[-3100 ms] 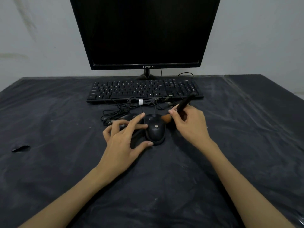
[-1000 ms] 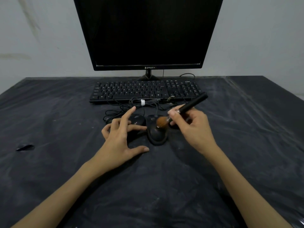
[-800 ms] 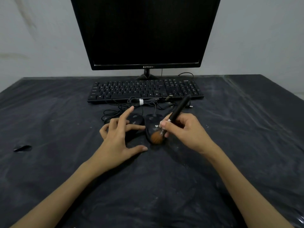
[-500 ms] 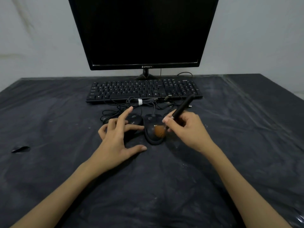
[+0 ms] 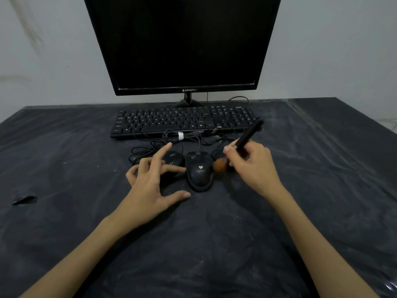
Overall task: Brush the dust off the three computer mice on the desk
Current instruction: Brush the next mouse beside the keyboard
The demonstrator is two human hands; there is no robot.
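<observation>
Desk (image 5: 64,233) covered in a dark, dusty plastic sheet, wrinkled toward the right edge. Monitor (image 5: 184,44) at the back, screen dark; keyboard (image 5: 182,121) in front of its stand.

Just in front of the keyboard, a tangle of cables (image 5: 171,138) with a white tie. Nearer than the cables, the mice lie side by side. Middle mouse (image 5: 200,171): black, small heart mark on its back, cable running off toward the keyboard. Left mouse (image 5: 174,158): black, close beside the middle one, partly covered by fingers. A third mouse sits to the right, mostly hidden behind the brush and right hand; only a dark edge shows.

Left hand (image 5: 150,186): fingers spread and relaxed, holding nothing. Forefinger lifted above the left mouse, another fingertip reaching to the left flank of the middle mouse, thumb resting on the sheet near its rear end.

Right hand (image 5: 253,166): fingers curled around the black handle of a brush (image 5: 247,136), handle tilted up and back toward the keyboard. The brown bristle head (image 5: 219,166) sits just beside the right flank of the middle mouse; contact cannot be told.

A small dark scrap (image 5: 24,200) lies far left on the sheet.
</observation>
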